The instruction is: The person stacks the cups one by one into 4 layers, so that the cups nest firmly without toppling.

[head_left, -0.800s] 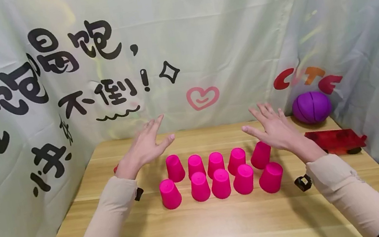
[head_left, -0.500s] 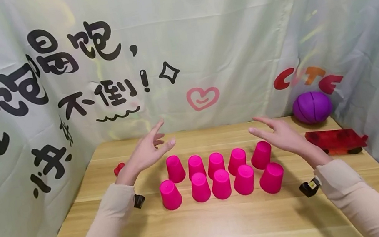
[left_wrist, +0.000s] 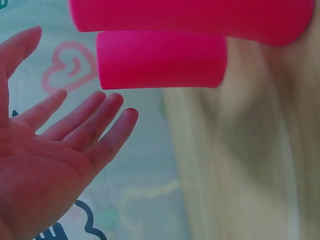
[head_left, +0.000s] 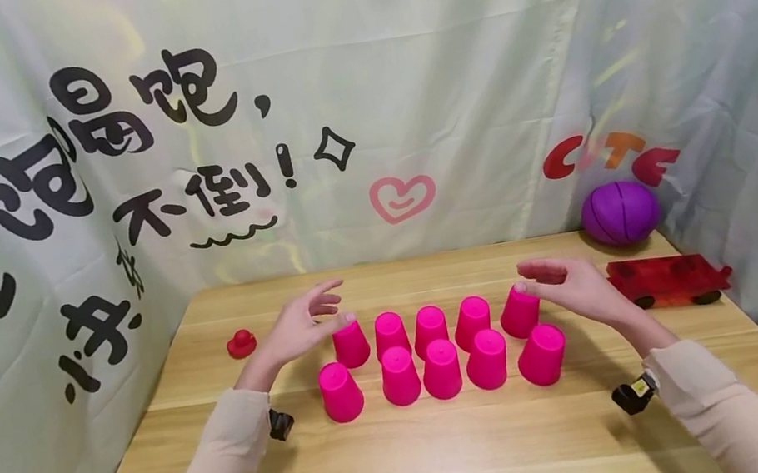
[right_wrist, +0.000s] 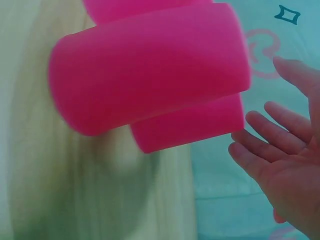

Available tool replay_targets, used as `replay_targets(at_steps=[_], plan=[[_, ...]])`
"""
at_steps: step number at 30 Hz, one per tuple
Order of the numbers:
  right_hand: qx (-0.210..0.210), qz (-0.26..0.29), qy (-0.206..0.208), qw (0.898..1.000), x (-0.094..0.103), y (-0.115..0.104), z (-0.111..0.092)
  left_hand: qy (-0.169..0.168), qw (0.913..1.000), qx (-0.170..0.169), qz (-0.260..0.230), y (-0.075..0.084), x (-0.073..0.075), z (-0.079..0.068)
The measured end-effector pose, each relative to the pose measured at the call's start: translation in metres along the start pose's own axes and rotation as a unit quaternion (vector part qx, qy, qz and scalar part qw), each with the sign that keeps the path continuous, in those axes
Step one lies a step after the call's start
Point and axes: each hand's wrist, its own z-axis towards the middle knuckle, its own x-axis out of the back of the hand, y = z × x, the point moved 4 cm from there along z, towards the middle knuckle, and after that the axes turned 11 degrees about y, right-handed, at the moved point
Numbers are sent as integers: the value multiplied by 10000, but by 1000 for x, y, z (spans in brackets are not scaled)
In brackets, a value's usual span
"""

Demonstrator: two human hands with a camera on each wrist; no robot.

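Two rows of bright pink cups stand upside down on the wooden table (head_left: 390, 471). My left hand (head_left: 296, 329) is at the left end of the back row, its thumb overlapping the back-left cup (head_left: 352, 349) in the head view. Relaxed, partly spread fingers show beside a pink cup (left_wrist: 160, 61) in the left wrist view. My right hand (head_left: 574, 288) is at the other end, near the back-right cup (head_left: 519, 315), fingers loosely extended. In the right wrist view its fingertips appear close to a cup (right_wrist: 200, 122); contact cannot be told. Neither hand holds anything.
A small red toy (head_left: 242, 344) sits left of my left hand. At the back right are a purple ball (head_left: 620, 214) and a red toy vehicle (head_left: 668, 280). Printed cloth (head_left: 279, 17) hangs behind the table and along its sides.
Both hands have come down from above and beyond the back row toward its two end cups, fingers less spread. The cups stay in place. The small red toy has come into full view.
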Motion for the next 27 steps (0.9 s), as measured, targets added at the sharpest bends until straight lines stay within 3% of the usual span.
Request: replay_targets(at_steps=[11,27], plan=[[-79,-99,-98,9999,-8,14,-7,-225,9995,17,223,-16,-10,-5],[-149,-247,66,9996,-13,22,-8,-249,9989,23,407,-18,-14,-5]])
